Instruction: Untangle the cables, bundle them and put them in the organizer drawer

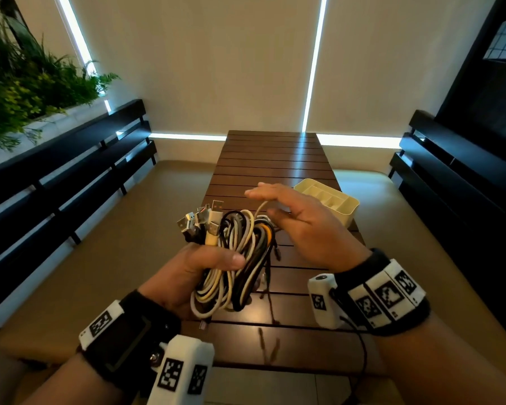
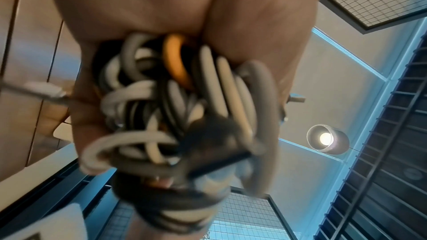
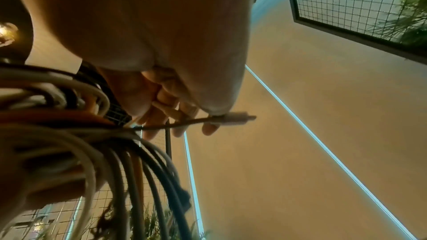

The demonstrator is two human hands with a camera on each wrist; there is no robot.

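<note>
My left hand [image 1: 209, 262] grips a looped bundle of white, black, grey and orange cables [image 1: 240, 252] above the near part of the wooden table [image 1: 275, 159]. Several USB plugs [image 1: 199, 222] stick up out of the fist. The left wrist view shows the bundle [image 2: 175, 107] pressed into the palm. Just right of the bundle, my right hand [image 1: 278, 206] pinches the plug end of a thin white cable [image 3: 235, 117] under its thumb, other fingers stretched out. That cable [image 1: 260, 207] arcs out of the bundle. The cream organizer drawer [image 1: 349, 213], with several compartments, stands on the table's right side.
Loose cable ends [image 1: 270, 287] dangle from the bundle down to the table. Dark slatted benches [image 1: 70, 176] run along both sides of the table. Green plants [image 1: 27, 83] fill the far left. The far half of the table is bare slats.
</note>
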